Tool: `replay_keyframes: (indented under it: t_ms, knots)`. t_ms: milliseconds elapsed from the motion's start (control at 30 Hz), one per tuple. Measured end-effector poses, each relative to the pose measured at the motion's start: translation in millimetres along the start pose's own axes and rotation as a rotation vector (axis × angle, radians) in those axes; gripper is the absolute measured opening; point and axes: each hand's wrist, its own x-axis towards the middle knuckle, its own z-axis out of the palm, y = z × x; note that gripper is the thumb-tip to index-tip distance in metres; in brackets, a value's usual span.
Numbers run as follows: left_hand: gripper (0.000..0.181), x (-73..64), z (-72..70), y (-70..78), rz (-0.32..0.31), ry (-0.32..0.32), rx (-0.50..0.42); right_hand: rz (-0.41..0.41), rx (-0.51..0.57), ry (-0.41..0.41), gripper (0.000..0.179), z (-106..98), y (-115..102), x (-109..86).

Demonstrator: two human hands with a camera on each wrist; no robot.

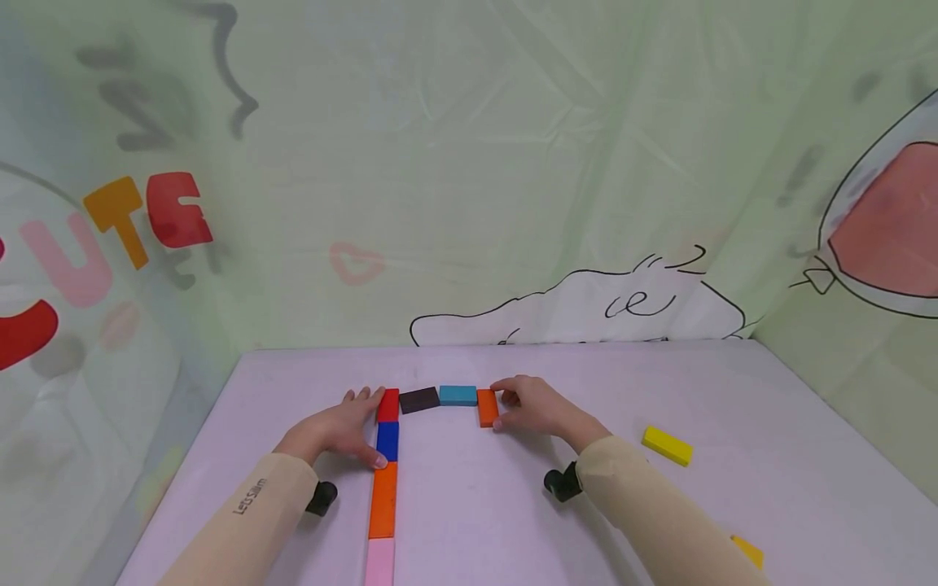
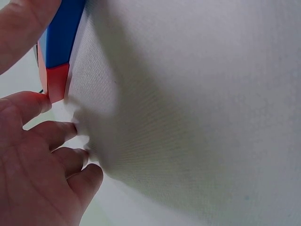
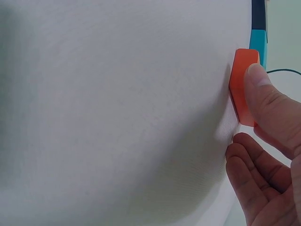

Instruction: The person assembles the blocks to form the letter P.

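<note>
A column of flat blocks runs away from me: pink (image 1: 380,561), long orange (image 1: 383,500), blue (image 1: 387,441) and red (image 1: 388,405). My left hand (image 1: 337,429) rests along its left side, fingers loosely spread. Its index fingertip touches the red block and its thumb lies by the joint of blue and long orange. From the red block's far end, a dark block (image 1: 419,400), slightly slanted, and a light blue block (image 1: 458,395) lead right. Beside them my right hand (image 1: 538,407) pinches a small orange block (image 3: 242,84) between thumb and index finger, its other fingers curled.
To the right on the pale table (image 1: 791,456) lies a yellow block (image 1: 667,445). Another yellow block (image 1: 747,551) is partly hidden behind my right sleeve (image 1: 652,505). A printed cloth wall (image 1: 469,163) stands behind the table and along its sides.
</note>
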Motion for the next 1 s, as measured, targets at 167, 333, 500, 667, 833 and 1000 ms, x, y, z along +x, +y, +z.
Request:
replay_keyframes:
  t_ms: [167,333,500,667,833,1000]
  knots:
    - [0.11,0.9,1.9,0.4,0.003,-0.001,-0.002,0.004,-0.004,0.002,0.06,0.8,2.2,-1.6]
    - [0.11,0.6,3.0,0.9,0.006,-0.006,-0.006,0.009,-0.006,0.004,0.06,1.1,2.7,-5.0]
    - [0.109,1.6,4.7,-0.3,0.006,-0.001,0.006,-0.002,-0.002,-0.01,0.059,-3.7,3.0,-11.1]
    - [0.109,1.8,4.7,-1.1,0.006,-0.001,0.01,-0.022,-0.034,-0.035,0.055,-17.1,11.1,-23.4]
    - [0.11,1.1,2.1,-1.3,0.009,-0.004,0.023,-0.055,-0.057,-0.043,0.054,-37.9,26.6,-42.3]
    - [0.111,0.7,0.9,-1.8,0.014,-0.006,0.021,-0.117,-0.082,-0.021,0.054,-59.0,47.9,-65.9]
